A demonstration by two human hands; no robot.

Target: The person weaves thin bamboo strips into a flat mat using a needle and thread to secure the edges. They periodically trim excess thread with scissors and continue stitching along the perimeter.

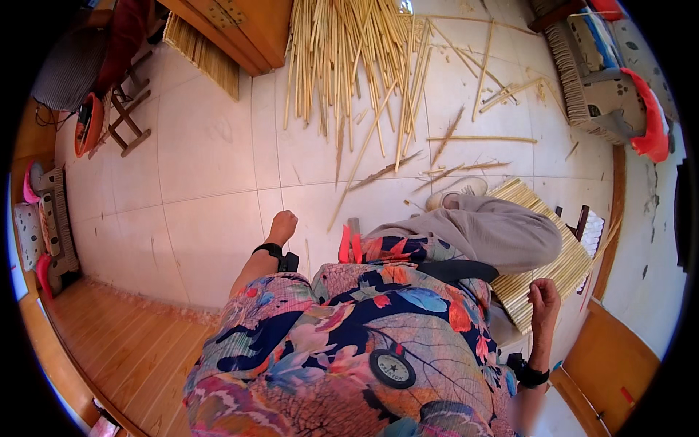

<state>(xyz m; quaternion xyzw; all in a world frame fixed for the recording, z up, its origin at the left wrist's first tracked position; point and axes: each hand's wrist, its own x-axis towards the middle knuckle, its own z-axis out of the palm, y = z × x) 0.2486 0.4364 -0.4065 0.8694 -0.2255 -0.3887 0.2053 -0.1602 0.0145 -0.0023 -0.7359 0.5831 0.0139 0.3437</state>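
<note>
My left hand (pixel 282 227) hangs over the pale tiled floor on the left, its fingers curled into a fist with nothing showing in it. On the right, my right hand (pixel 545 297) is closed with bent fingers, beside the edge of a mat of yellow reed stalks (pixel 518 309). Whether a small thing sits in those fingers is hidden. The mat lies partly under my bent leg in grey trousers (pixel 473 231). A strip of red cloth (pixel 345 245) and a grey flat end (pixel 354 226) show by my lap.
A large heap of cut stalks (pixel 342 58) spreads across the far floor, with loose stalks (pixel 480 138) to its right. A rolled-edge mat (pixel 204 54) leans by a wooden cabinet (pixel 240 29). Cushioned seats (pixel 604 102) stand far right; a folding stool (pixel 127 120) stands far left.
</note>
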